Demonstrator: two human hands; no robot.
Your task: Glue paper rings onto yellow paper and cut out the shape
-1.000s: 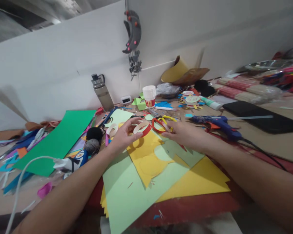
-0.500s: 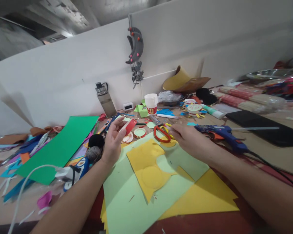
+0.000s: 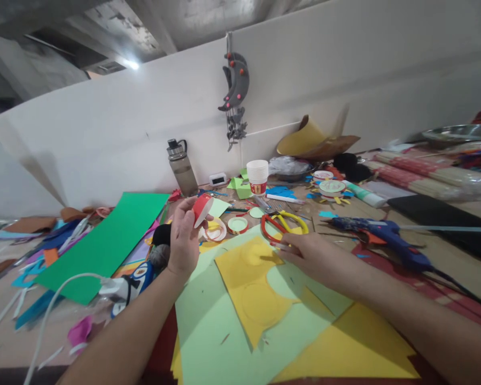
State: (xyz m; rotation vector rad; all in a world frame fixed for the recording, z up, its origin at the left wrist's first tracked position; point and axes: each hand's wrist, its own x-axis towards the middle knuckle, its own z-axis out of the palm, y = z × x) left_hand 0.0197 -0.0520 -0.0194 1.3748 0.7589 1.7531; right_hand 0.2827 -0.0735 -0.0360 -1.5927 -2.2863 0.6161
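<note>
- Nearest of all, yellow sheets [image 3: 353, 347] spread along the front of the bench [image 3: 8, 342]; a pale green sheet [image 3: 200, 315] lies over them, and on that sits a cut yellow piece [image 3: 262, 307], one rounded bite out of its right side, a circle outline showing on it
- Over on the left, a pink scrap [image 3: 80, 327] and a white plug [image 3: 114, 289] with its cable; a green sheet [image 3: 108, 240] lies behind them
- Here's the left hand [image 3: 184, 246], raised beside the pale green sheet's far left edge; its fingers and thumb pinch a red paper band [image 3: 202, 209], tilted up off the bench
- And the right hand [image 3: 310, 254], low over the cut yellow piece's far right side, fingers curled; red and yellow handle loops [image 3: 273, 229] sit just beyond, but whether those fingers pinch anything, I cannot tell
- Out to the right, a blue glue gun [image 3: 396, 240] on its side
- Past the hands, a red-rimmed ring [image 3: 238, 226] beside a white ring [image 3: 223, 230]; both lie flat
- Farther back, stacked white cups [image 3: 257, 174], a small clock [image 3: 217, 179], a tilted-looking bottle [image 3: 183, 172]; on the wall, a grey moon ornament [image 3: 238, 83]
</note>
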